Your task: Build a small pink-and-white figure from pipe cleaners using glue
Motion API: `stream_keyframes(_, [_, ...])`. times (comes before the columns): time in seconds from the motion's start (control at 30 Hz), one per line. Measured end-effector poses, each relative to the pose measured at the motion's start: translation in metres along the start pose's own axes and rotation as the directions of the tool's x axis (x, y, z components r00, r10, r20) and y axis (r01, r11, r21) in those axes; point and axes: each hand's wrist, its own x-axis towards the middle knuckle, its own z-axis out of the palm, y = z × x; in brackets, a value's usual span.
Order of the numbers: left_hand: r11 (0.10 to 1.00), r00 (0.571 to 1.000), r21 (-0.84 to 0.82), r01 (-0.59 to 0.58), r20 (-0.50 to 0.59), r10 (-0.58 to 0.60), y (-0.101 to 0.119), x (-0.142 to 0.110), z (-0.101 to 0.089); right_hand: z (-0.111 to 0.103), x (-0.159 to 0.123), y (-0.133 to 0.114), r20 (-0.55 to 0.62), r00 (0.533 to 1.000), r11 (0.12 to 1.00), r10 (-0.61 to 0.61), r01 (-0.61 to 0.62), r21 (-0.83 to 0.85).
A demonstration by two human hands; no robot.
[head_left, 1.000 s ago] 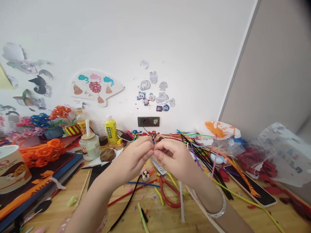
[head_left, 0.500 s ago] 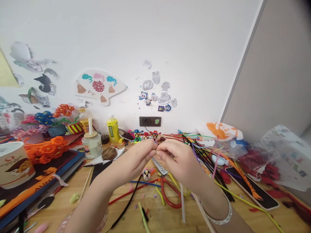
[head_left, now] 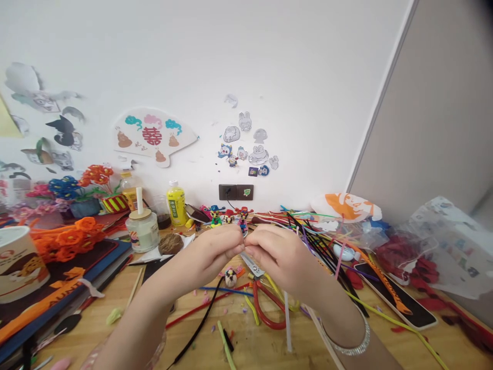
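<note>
My left hand (head_left: 215,252) and my right hand (head_left: 279,252) meet fingertip to fingertip above the middle of the table. Both are closed in a pinch, and whatever lies between the fingertips is too small or hidden to make out. Just below them are scissors (head_left: 269,303) with red handles, blades pointing up toward my fingers. A small white-and-black ball-like figure head (head_left: 230,278) lies under my left hand, close to a black pipe cleaner (head_left: 202,329). Behind my fingertips stand small colourful figures (head_left: 215,217).
At left are a paper cup (head_left: 21,267), orange pipe-cleaner flowers (head_left: 73,236), a glass jar with a white stick (head_left: 142,231) and a yellow bottle (head_left: 176,203). Black pipe cleaners (head_left: 319,252), a phone (head_left: 400,303) and a plastic bag (head_left: 450,246) lie at right.
The view has shifted slightly, so the scene sits a little further left. My fingertips have moved slightly apart and show a narrow gap; both hands stay in the same place over the table.
</note>
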Motion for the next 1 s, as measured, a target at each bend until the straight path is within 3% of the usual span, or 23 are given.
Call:
stream_keyframes(0.27, [0.998, 1.0, -0.06, -0.008, 0.025, 0.01, -0.006, -0.001, 0.0, -0.002, 0.0, 0.004, 0.027, 0.999, 0.992, -0.023, 0.019, 0.128])
stream_keyframes(0.43, [0.997, 0.996, -0.051, 0.056, -0.074, -0.059, 0.0, 0.001, 0.002, 0.0, 0.003, 0.005, 0.015, 0.984, 0.955, 0.177, -0.175, 0.241])
stream_keyframes(0.53, [0.992, 0.978, -0.043, 0.116, -0.167, -0.122, 0.003, 0.004, 0.005, 0.001, 0.004, 0.009, 0.062, 0.947, 0.874, 0.316, -0.316, 0.37])
stream_keyframes(0.63, [0.98, 0.942, -0.071, 0.184, -0.271, -0.196, 0.004, 0.007, 0.007, 0.0, 0.003, 0.013, 0.092, 0.919, 0.795, 0.384, -0.38, 0.473])
stream_keyframes(0.77, [0.98, 0.933, -0.104, 0.17, -0.303, -0.194, 0.004, 0.009, 0.008, -0.004, 0.004, 0.014, 0.176, 0.862, 0.67, 0.476, -0.485, 0.562])
stream_keyframes(0.9, [0.982, 0.936, -0.128, 0.142, -0.306, -0.176, 0.002, 0.011, 0.009, -0.004, 0.006, 0.016, 0.247, 0.819, 0.523, 0.519, -0.532, 0.666])
stream_keyframes(1.0, [0.967, 0.898, -0.163, 0.194, -0.368, -0.242, 0.0, 0.011, 0.01, -0.003, 0.006, 0.02, 0.276, 0.83, 0.514, 0.485, -0.526, 0.677])
